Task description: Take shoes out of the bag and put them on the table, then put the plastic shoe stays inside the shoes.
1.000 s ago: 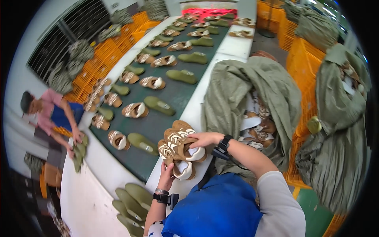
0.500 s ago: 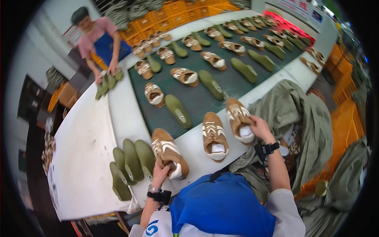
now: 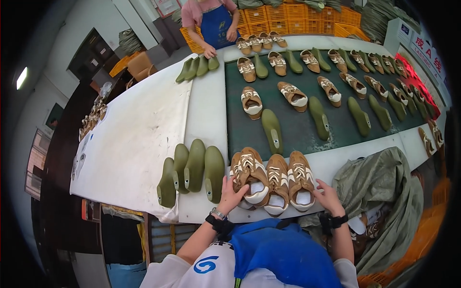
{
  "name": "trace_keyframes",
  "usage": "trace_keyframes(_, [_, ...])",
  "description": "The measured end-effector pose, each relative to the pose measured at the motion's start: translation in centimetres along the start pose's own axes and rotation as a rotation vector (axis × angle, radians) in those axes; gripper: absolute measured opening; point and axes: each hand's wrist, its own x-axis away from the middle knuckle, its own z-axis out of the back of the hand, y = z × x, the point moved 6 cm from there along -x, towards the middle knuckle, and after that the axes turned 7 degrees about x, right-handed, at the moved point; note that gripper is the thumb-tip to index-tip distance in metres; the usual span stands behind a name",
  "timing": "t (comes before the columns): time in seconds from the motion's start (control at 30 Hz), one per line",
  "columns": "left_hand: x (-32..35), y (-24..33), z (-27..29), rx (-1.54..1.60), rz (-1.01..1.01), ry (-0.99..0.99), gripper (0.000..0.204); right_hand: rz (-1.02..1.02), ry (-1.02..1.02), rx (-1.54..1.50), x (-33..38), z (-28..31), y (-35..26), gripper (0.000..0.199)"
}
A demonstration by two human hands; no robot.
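Brown sneakers with white stripes stand side by side at the table's near edge, toes pointing away from me. My left hand (image 3: 233, 196) grips the leftmost upper sneaker (image 3: 253, 168), thumb at its heel collar; another partly hidden sneaker (image 3: 235, 164) shows beneath and beside it. A middle sneaker (image 3: 277, 175) touches its neighbours. Against the outer side of the right sneaker (image 3: 301, 175) rests my right hand (image 3: 328, 196), its fingers apart and not wrapped round it. Pale stuffing shows inside the shoe openings. Left of my left hand stand several green shoe lasts (image 3: 194, 165).
A dark green belt (image 3: 297, 127) carries rows of sneakers and lasts. Across the table a person in a blue apron (image 3: 216, 26) touches more green lasts (image 3: 198, 67). A grey-green cloth (image 3: 372, 175) drapes over shoes at right. Orange crates (image 3: 295, 19) stack behind.
My left hand has brought its sneaker rightward against the others, and the right sneaker now stands beside the middle one. My right hand has loosened from its heel. The view has turned left.
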Motion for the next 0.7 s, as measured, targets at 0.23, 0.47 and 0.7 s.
trace_keyframes(0.23, [3.2,3.4,2.2,-0.015,-0.241,0.064,0.036,-0.169,-0.037,-0.959,6.1,1.8,7.6,0.019])
trace_keyframes(0.47, [1.1,6.2,3.1,0.115,-0.363,0.01,0.03,-0.63,0.423,-0.737,16.0,-7.3,24.9,0.059])
trace_keyframes(0.7, [2.0,13.9,-0.8,0.153,-0.576,-0.298,0.023,-0.143,0.252,-0.596,11.3,-14.2,12.0,0.073])
